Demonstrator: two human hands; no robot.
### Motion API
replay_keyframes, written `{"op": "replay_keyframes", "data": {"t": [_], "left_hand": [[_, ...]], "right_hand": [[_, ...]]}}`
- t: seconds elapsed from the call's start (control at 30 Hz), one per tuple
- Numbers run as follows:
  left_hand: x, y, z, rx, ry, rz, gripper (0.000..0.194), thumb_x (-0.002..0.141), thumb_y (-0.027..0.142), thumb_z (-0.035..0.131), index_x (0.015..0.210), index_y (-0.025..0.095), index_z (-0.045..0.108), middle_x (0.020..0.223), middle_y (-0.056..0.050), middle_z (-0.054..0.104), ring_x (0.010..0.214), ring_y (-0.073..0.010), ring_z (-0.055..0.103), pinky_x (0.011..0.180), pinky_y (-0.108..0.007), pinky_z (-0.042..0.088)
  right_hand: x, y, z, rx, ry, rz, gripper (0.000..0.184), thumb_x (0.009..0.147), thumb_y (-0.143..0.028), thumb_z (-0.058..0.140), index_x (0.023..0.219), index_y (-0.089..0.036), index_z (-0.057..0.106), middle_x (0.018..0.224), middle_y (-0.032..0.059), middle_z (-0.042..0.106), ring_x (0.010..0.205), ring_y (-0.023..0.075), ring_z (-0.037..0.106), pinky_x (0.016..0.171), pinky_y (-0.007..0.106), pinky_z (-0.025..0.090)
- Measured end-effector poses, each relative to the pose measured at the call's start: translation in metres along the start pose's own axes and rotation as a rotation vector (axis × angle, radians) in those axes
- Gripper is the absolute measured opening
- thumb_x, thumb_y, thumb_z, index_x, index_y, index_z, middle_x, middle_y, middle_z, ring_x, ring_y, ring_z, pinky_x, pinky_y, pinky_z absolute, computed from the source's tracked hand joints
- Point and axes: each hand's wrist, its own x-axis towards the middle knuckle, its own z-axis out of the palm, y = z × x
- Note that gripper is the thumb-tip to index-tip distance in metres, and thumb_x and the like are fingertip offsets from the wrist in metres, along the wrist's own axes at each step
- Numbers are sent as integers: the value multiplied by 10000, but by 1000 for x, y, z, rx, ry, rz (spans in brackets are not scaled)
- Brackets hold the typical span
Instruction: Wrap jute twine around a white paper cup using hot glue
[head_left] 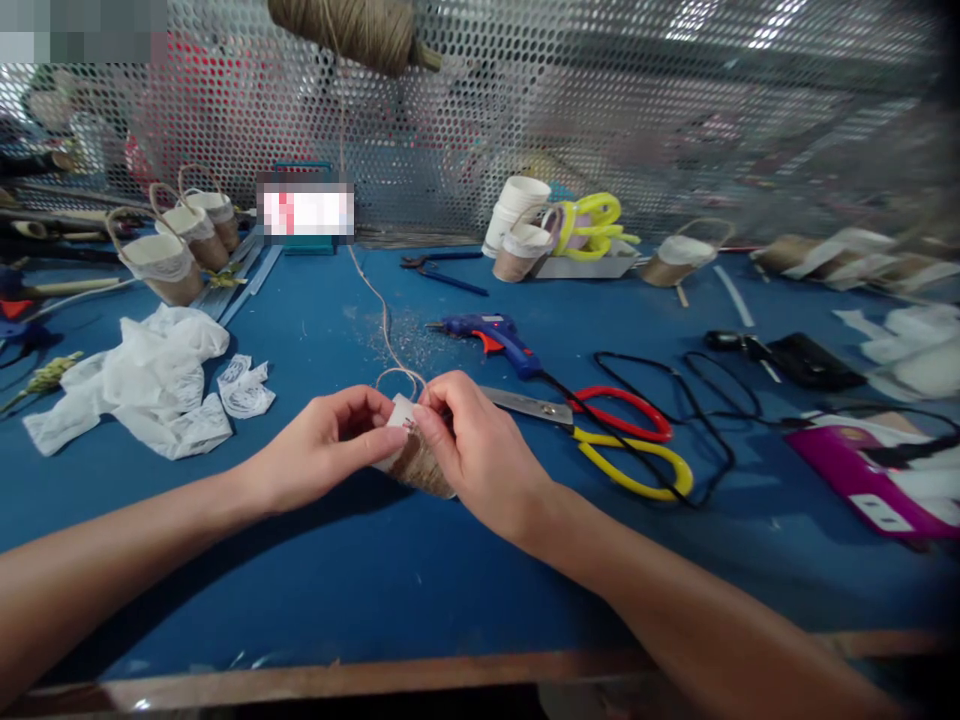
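A small paper cup, its lower part wrapped in brown twine, lies tilted between my hands just above the table. My left hand grips it near the white part, thumb across the near side and fingers curled behind. My right hand closes around the other side, thumb pressed to the cup. A thin twine strand runs down from the twine spool, loops behind the cup and enters my right fingers. Those fingertips are partly hidden.
A blue glue gun and red-and-yellow scissors lie right of my hands. White lace fabric is at left. Handled cups, pliers and stacked white cups stand or lie toward the mesh panel.
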Motion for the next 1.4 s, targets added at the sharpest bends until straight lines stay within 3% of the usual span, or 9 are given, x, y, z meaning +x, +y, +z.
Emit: {"op": "replay_keyframes", "data": {"t": [0.13, 0.5, 0.7, 0.83, 0.9, 0.97, 1.1, 1.23, 1.4], "left_hand": [[0, 1, 4, 34, -58, -26, 169, 731, 279, 556, 762, 115, 526, 695, 14, 516, 638, -108, 477, 615, -246, 374], [0, -3, 9, -44, -8, -24, 112, 658, 228, 546, 667, 145, 471, 623, 48, 445, 591, -93, 419, 586, -235, 340], [0, -5, 8, -94, -20, 15, 117, 680, 234, 553, 688, 136, 490, 651, 35, 465, 603, -91, 404, 593, -225, 328], [-1, -10, 4, -54, -32, 66, 122, 709, 241, 551, 688, 141, 485, 659, 32, 457, 611, -96, 397, 595, -224, 321], [-1, -13, 3, -26, -31, 100, 119, 726, 242, 542, 695, 144, 481, 665, 31, 451, 616, -98, 394, 594, -223, 320], [-1, -15, 2, 11, -27, 133, 116, 744, 245, 526, 711, 143, 482, 678, 26, 451, 627, -102, 393, 600, -224, 324], [-2, -16, 2, 128, -27, 179, 109, 767, 244, 494, 727, 143, 487, 694, 18, 455, 643, -109, 393, 609, -224, 333], [-2, -15, 2, 254, -8, 215, 108, 775, 242, 469, 730, 147, 496, 682, 21, 455, 639, -113, 397, 614, -223, 347], [-3, -16, 2, 341, -7, 224, 111, 795, 233, 455, 781, 143, 519, 734, -2, 512, 686, -129, 443, 669, -243, 379]], "right_hand": [[-1, -1, 1, -35, 5, -37, 116, 881, -254, 366, 775, -209, 373, 784, 50, 511, 665, 154, 508, 612, 311, 451], [-1, -1, 2, -58, 34, -125, 111, 881, -256, 376, 793, -198, 409, 818, 81, 541, 722, 176, 540, 632, 321, 471], [10, 7, -16, 111, 68, 29, 155, 885, -313, 397, 888, -183, 481, 857, 66, 599, 773, 159, 590, 698, 304, 481], [25, 31, -39, -145, 229, 182, 218, 831, -345, 488, 912, -152, 546, 933, 104, 614, 792, 186, 604, 732, 322, 476], [34, 46, -49, -369, 156, 331, 281, 825, -331, 489, 989, -115, 566, 1013, 149, 603, 893, 234, 595, 777, 347, 454], [43, 61, -55, -539, -33, 451, 336, 823, -324, 470, 1032, -81, 570, 1061, 192, 591, 987, 288, 560, 812, 373, 426], [57, 85, -52, -520, -223, 499, 164, 735, -242, 534, 777, -120, 635, 827, 164, 661, 791, 292, 621, 664, 343, 441], [64, 97, -43, -444, -222, 548, 38, 632, -167, 606, 669, -162, 598, 739, 126, 668, 737, 269, 627, 608, 311, 433], [62, 92, -46, -235, -81, 588, 206, 659, -183, 583, 859, -147, 548, 716, 99, 652, 673, 229, 619, 586, 327, 458]]}}
